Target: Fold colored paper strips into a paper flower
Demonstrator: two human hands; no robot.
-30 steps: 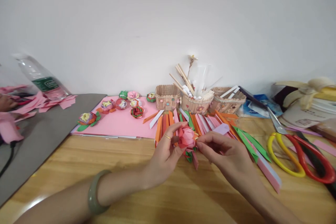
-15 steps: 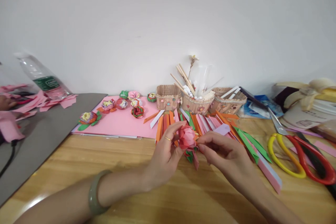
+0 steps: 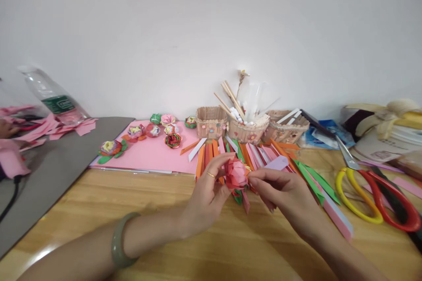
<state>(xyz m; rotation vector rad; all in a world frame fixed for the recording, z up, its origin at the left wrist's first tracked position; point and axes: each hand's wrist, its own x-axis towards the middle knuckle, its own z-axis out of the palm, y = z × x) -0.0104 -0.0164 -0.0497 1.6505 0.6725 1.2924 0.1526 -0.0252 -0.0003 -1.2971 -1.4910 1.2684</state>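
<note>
My left hand (image 3: 208, 189) holds the pink paper flower (image 3: 236, 174) between thumb and fingers, raised above the worktop (image 3: 158, 210). My right hand (image 3: 290, 193) is at the flower's right edge, thumb and forefinger narrowly set; I cannot tell whether a petal is pinched there. Folded paper strips (image 3: 206, 158) lie behind the flower, in front of three woven baskets (image 3: 211, 128). Scissors (image 3: 359, 193) lie to the right, well apart from the flower.

Baskets (image 3: 211, 130) stand behind the paper strips (image 3: 252, 154), the held flower (image 3: 236, 174) before, scissors (image 3: 372, 179) right.
</note>
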